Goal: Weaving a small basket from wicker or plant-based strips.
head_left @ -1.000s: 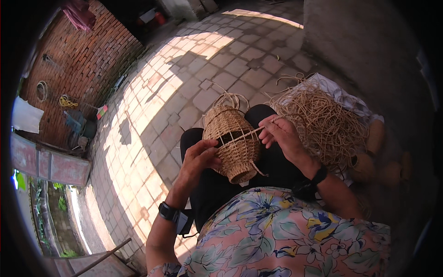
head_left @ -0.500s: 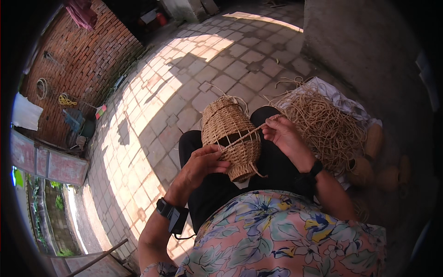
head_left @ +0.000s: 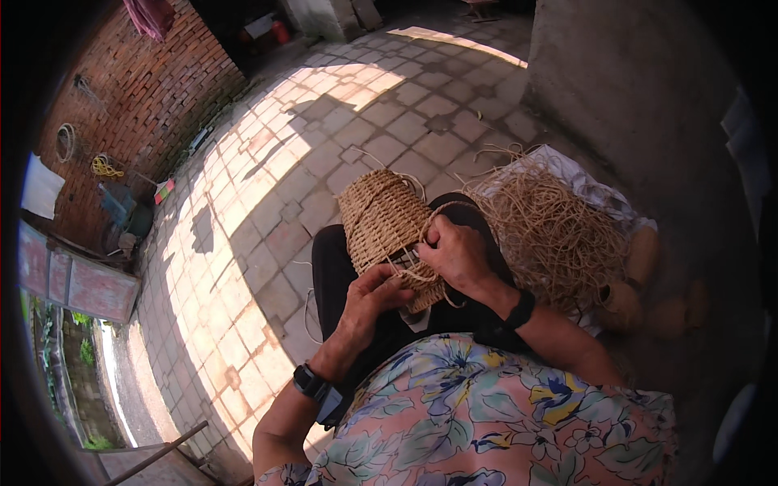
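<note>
A tan woven basket (head_left: 381,215) lies across my lap, its wide body pointing away and its narrower end toward me. Around its middle runs a gap where bare upright strands show. My left hand (head_left: 374,300) grips the near left side beside that gap, fingers bent against the weave. Over the gap's right side, my right hand (head_left: 456,255) pinches a strand of twisted straw cord (head_left: 450,207), which loops up over its knuckles. The fingertips of both hands are close together and partly hide the gap.
Right of my knees, a heap of loose straw cord (head_left: 559,231) lies on a white sheet (head_left: 604,182). Several finished-looking woven pieces (head_left: 620,301) stand beside it. A grey wall (head_left: 640,105) rises at the right, a brick wall (head_left: 154,89) at the far left, with paving tiles (head_left: 284,235) between.
My right hand has come in from the right to the basket's gap, and the cord, stretched taut before, now loops slack. The basket has tilted slightly left; my left hand has shifted a little.
</note>
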The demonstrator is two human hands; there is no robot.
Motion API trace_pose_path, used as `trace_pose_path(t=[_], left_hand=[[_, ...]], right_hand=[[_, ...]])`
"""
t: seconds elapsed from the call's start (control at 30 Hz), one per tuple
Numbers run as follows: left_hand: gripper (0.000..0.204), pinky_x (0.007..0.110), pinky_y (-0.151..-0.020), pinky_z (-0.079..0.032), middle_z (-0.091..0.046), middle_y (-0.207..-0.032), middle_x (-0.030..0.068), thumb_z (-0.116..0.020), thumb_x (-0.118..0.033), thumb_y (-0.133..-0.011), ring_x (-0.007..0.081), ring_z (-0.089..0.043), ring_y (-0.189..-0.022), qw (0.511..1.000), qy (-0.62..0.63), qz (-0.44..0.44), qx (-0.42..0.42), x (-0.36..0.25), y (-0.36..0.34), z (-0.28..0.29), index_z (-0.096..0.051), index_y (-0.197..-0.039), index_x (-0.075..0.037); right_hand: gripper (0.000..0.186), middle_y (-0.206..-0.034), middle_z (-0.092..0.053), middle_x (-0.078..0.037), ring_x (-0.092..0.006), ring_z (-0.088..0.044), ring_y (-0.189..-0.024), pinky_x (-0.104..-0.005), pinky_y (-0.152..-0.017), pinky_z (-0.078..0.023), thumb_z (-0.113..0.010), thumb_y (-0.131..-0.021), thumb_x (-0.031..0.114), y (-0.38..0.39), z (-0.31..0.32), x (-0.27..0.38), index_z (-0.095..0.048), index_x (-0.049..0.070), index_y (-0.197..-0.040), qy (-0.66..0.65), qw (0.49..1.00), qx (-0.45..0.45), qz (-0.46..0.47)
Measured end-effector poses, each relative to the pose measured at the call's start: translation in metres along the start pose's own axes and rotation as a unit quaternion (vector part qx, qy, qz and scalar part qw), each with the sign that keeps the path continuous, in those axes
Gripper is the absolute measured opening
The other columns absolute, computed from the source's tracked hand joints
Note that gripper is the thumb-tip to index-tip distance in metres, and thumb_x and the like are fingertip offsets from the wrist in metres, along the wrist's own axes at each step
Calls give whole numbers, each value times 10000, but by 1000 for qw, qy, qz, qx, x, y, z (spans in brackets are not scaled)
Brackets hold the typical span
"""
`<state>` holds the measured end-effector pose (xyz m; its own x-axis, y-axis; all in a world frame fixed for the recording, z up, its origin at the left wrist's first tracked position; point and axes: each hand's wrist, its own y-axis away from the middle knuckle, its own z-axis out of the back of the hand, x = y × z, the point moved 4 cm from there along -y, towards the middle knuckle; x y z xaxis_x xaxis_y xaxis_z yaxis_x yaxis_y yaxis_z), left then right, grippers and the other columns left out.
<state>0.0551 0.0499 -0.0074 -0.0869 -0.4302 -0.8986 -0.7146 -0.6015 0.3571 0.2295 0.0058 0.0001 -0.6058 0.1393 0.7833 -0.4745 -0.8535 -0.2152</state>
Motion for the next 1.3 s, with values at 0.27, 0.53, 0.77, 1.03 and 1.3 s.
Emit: trace_pose_path(t=[0.27,0.53,0.77,1.03,1.3], left_hand=[[220,253,-734,-519,-638,-872,42,-580,-217,-897,141,-654,-769,999,-21,35,-9,-6,-5,5,-594,-1033,-45],[213,246,-738,-512,-638,-860,32,-562,-217,-899,141,-655,-758,999,-24,19,-19,1,-8,15,-599,-1028,-52],[139,235,-566,-433,-627,-828,56,-600,-100,-858,101,-565,-642,801,-463,-286,-248,-38,17,2,-619,-971,-21],[315,348,-640,-505,-623,-891,142,-547,-59,-833,226,-651,-734,808,-516,-284,-28,-43,-15,-50,-539,-1148,-54],[327,240,-587,-498,-611,-908,81,-543,-115,-885,114,-597,-680,939,-325,-116,5,-31,-29,-45,-499,-1198,-33]], right_hand=[[231,-609,-614,-87,-212,-605,-542,-330,-514,-474,-709,-737,215,-4,-1,-18,-583,26,-696,-106,990,93,-32],[185,-573,-598,-90,-144,-590,-533,-301,-513,-466,-665,-710,164,-15,44,-97,-568,17,-652,19,998,-10,-57],[164,-601,-564,0,-59,-521,-532,-216,-464,-419,-673,-798,150,0,72,-136,-574,52,-712,-195,961,76,-183],[161,-710,-588,-9,-67,-562,-574,-218,-545,-526,-672,-841,161,-1,69,-118,-571,37,-857,-457,856,105,-219],[183,-691,-579,-29,-75,-569,-599,-225,-493,-489,-694,-792,117,-17,4,-53,-524,54,-819,-361,916,136,-113]])
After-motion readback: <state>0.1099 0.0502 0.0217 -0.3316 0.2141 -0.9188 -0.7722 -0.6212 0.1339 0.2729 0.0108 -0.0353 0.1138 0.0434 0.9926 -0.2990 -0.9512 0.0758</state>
